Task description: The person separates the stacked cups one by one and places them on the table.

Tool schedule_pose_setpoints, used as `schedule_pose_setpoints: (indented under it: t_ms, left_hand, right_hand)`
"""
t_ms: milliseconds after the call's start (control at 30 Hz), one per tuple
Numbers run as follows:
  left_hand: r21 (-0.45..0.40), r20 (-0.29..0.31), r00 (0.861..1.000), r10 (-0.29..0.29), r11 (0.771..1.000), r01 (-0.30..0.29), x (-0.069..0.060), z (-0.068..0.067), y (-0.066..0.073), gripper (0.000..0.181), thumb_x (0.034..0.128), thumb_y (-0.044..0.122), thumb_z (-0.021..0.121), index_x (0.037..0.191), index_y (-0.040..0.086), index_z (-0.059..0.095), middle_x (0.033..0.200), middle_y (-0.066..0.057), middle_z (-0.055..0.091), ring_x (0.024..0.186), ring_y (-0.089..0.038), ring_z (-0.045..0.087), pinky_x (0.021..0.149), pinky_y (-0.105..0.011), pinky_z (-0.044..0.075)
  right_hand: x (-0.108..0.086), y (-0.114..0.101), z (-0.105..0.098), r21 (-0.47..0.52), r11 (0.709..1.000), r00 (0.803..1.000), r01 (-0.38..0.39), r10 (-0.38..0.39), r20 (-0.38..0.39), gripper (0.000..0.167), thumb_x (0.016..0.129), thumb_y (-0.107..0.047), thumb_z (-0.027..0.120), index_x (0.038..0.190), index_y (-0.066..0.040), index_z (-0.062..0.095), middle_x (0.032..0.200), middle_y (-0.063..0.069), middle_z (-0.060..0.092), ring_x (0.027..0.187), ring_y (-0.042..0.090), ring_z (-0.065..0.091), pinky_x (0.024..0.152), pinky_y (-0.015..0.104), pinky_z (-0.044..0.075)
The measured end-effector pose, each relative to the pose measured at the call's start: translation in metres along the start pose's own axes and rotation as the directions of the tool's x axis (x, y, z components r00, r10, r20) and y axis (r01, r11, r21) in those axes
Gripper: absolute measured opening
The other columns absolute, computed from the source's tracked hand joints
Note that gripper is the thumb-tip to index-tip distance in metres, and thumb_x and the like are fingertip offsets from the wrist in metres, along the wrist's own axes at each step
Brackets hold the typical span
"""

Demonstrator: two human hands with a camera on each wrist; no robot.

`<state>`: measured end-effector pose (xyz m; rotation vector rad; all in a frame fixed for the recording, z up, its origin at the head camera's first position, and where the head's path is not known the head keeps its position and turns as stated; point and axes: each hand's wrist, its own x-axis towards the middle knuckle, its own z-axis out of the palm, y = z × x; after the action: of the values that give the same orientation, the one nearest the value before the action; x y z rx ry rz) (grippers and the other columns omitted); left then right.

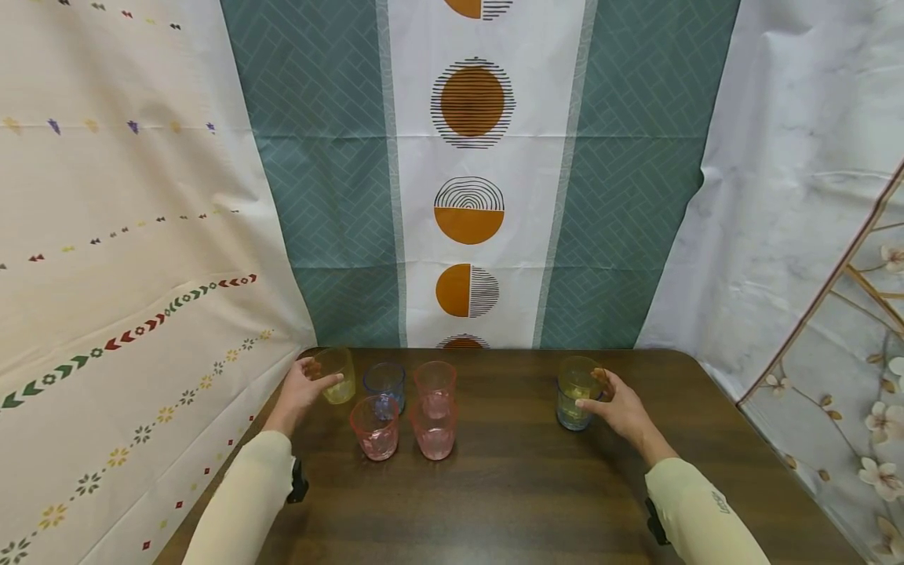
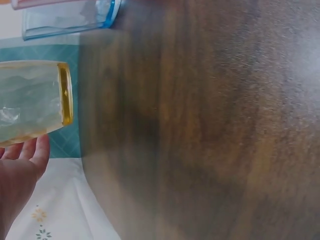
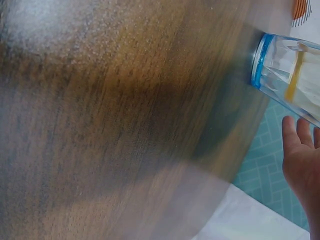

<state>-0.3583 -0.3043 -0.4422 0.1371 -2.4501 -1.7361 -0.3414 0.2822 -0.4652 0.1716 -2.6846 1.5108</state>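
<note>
My left hand (image 1: 300, 392) grips a yellow-tinted glass (image 1: 339, 378) at the table's far left, thumb on its near side. In the left wrist view, that glass's thick amber base (image 2: 65, 94) seems to be just off the table. On the right, my right hand (image 1: 626, 412) holds another yellow glass (image 1: 575, 373) around its upper part. Its lower part sits inside a blue glass (image 1: 570, 416). In the right wrist view, the blue base (image 3: 262, 61) stands on the table, with the yellow base (image 3: 295, 75) above it inside the clear wall.
Right of my left hand stand a blue glass (image 1: 384, 380) and three pink glasses, at the front left (image 1: 377, 431), front right (image 1: 435, 435) and behind (image 1: 435, 380). The brown wooden table (image 1: 494, 502) meets patterned cloth (image 1: 346, 235) at the back and left.
</note>
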Motion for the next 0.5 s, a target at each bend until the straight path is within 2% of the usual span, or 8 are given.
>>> schedule_pose_setpoints:
  t_ms: [233, 367, 500]
  left_hand:
    - [0.035, 0.004, 1.0, -0.023, 0.999, 0.023, 0.001, 0.007, -0.014, 0.099, 0.0889, 0.023, 0.076, 0.153, -0.008, 0.008, 0.152, -0.032, 0.026, 0.142, -0.046, 0.023, 0.114, -0.055, 0.026]
    - [0.086, 0.018, 0.999, -0.036, 0.996, 0.034, 0.0, 0.009, -0.021, 0.098, 0.0898, 0.024, 0.075, 0.152, -0.01, 0.007, 0.152, -0.034, 0.024, 0.141, -0.047, 0.024, 0.113, -0.057, 0.027]
    - [0.103, 0.032, 0.998, -0.049, 0.994, 0.045, -0.001, 0.011, -0.025, 0.099, 0.09, 0.024, 0.074, 0.153, -0.009, 0.006, 0.154, -0.034, 0.02, 0.142, -0.049, 0.021, 0.113, -0.059, 0.025]
  right_hand:
    - [-0.001, 0.0, 0.0, 0.001, 1.0, 1.0, 0.004, -0.004, -0.002, 0.092, 0.087, -0.034, 0.078, 0.152, 0.004, 0.026, 0.157, 0.027, 0.027, 0.138, 0.05, 0.03, 0.11, 0.059, 0.03]
    - [-0.001, 0.0, 0.0, 0.001, 1.0, 1.0, 0.006, -0.006, -0.003, 0.09, 0.088, -0.033, 0.077, 0.152, 0.004, 0.026, 0.157, 0.027, 0.027, 0.138, 0.05, 0.03, 0.11, 0.059, 0.031]
    - [-0.001, -0.001, 0.0, -0.002, 1.0, 1.0, 0.007, -0.007, -0.005, 0.091, 0.088, -0.033, 0.077, 0.153, 0.004, 0.026, 0.157, 0.027, 0.027, 0.138, 0.05, 0.03, 0.11, 0.059, 0.03]
